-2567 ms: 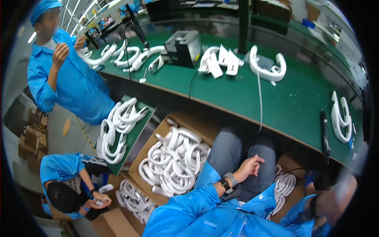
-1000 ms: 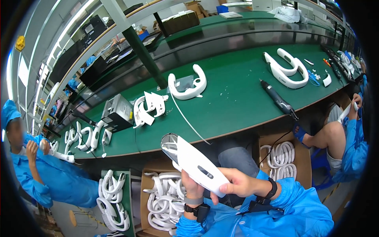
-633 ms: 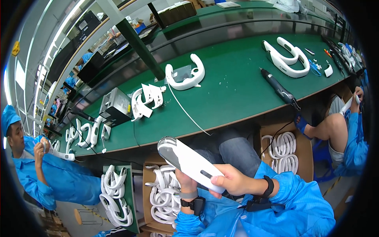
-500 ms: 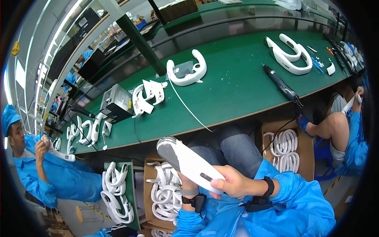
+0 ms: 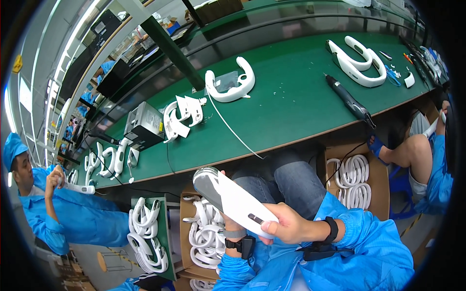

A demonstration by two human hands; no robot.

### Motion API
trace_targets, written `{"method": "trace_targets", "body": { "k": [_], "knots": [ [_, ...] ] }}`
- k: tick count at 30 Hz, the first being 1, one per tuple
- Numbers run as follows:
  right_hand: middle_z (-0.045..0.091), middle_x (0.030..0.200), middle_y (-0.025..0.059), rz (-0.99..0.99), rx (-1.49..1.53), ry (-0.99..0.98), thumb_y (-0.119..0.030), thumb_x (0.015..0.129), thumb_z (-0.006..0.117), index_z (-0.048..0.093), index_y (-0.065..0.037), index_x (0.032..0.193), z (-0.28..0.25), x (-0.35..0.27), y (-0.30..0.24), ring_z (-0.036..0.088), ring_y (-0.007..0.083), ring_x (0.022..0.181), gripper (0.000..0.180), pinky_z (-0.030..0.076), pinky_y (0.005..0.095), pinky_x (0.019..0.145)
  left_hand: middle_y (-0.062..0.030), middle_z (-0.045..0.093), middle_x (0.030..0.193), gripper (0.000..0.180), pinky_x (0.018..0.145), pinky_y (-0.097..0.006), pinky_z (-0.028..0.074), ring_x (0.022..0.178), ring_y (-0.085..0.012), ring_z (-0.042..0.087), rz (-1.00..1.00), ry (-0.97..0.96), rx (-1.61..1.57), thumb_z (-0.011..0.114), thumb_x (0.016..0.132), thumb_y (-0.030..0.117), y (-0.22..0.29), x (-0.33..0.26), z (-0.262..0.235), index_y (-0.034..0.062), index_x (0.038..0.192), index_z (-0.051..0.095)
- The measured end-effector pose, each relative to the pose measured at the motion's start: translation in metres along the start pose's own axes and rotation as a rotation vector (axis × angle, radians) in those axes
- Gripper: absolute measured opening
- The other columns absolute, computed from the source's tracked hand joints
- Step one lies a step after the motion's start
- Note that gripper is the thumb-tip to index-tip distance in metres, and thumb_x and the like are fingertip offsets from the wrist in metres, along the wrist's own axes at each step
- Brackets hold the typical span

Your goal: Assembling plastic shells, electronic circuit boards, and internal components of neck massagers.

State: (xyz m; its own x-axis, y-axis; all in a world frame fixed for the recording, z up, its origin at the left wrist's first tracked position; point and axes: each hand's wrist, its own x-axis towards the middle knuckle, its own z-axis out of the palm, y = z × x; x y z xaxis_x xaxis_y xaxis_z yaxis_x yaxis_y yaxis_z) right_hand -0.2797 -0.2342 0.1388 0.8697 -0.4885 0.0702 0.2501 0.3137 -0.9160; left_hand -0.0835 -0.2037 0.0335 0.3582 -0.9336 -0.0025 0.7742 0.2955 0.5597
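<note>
In the head view, the right hand (image 5: pixel 291 224) is pinching the lower end of a white housing (image 5: pixel 242 201) above the lap (image 5: pixel 301 186); the left hand (image 5: pixel 230 223) is sitting mostly hidden behind it, grip impossible to tell. The housing is probably feeling light, stiff and slick, its white sides offering better hold than the glossy grey tip (image 5: pixel 208 183). A black box (image 5: pixel 137 125) is showing labels, unreadable here
</note>
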Motion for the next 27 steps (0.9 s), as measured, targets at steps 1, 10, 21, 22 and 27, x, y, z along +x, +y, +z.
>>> {"method": "trace_targets", "body": {
  "k": [1,10,21,22,27],
  "knots": [
    [0.062,0.071,0.0088,0.0,0.002,0.004,-0.034,0.095,0.051,0.054,0.004,0.109,0.0,0.0,0.0,0.06,0.0132,0.06,0.04,0.049,0.0278,0.056,-0.0129,0.054,0.104,0.072,0.077,-0.043,0.046,0.084,-0.0249,0.053,-0.005,0.016,0.009,0.055,0.093,0.044,0.0,0.0,0.0,0.0079,0.149,0.027],
    [0.062,0.072,0.0094,0.006,0.007,0.006,-0.032,0.095,0.051,0.053,0.005,0.109,-0.002,0.002,-0.002,0.061,0.0138,0.061,0.039,0.05,0.0276,0.056,-0.0133,0.054,0.104,0.07,0.076,-0.042,0.046,0.084,-0.0248,0.052,-0.009,0.149,0.094,0.054,0.094,0.043,0.002,-0.005,0.006,0.0077,0.148,0.029],
    [0.069,0.083,0.0104,-0.322,-0.169,-0.06,-0.03,0.088,0.068,0.055,0.004,0.114,-0.015,0.007,0.009,0.068,0.0169,0.071,0.044,0.054,0.0285,0.064,-0.014,0.054,0.105,0.064,0.075,-0.042,0.045,0.083,-0.0243,0.05,0.009,0.28,0.132,0.052,0.095,0.04,-0.002,-0.01,0.008,0.0075,0.147,0.032],
    [0.069,0.083,0.0104,-0.324,-0.171,-0.076,-0.03,0.088,0.068,0.055,0.004,0.114,-0.021,0.006,0.015,0.068,0.0169,0.071,0.044,0.054,0.0285,0.064,-0.0143,0.054,0.106,0.062,0.074,-0.041,0.044,0.083,-0.0239,0.049,0.02,0.279,0.087,0.051,0.096,0.039,-0.006,-0.011,0.009,0.0075,0.146,0.033],
    [0.07,0.078,0.01,-0.358,-0.309,-0.057,-0.028,0.068,0.089,0.066,0.001,0.101,-0.045,0.001,0.044,0.07,0.0208,0.071,0.05,0.053,0.0281,0.066,-0.0146,0.062,0.111,0.045,0.086,-0.042,0.054,0.101,-0.0262,0.064,-0.014,0.315,0.154,0.037,0.099,0.034,-0.021,-0.015,0.063,0.0017,0.129,0.047]
  ]
}}
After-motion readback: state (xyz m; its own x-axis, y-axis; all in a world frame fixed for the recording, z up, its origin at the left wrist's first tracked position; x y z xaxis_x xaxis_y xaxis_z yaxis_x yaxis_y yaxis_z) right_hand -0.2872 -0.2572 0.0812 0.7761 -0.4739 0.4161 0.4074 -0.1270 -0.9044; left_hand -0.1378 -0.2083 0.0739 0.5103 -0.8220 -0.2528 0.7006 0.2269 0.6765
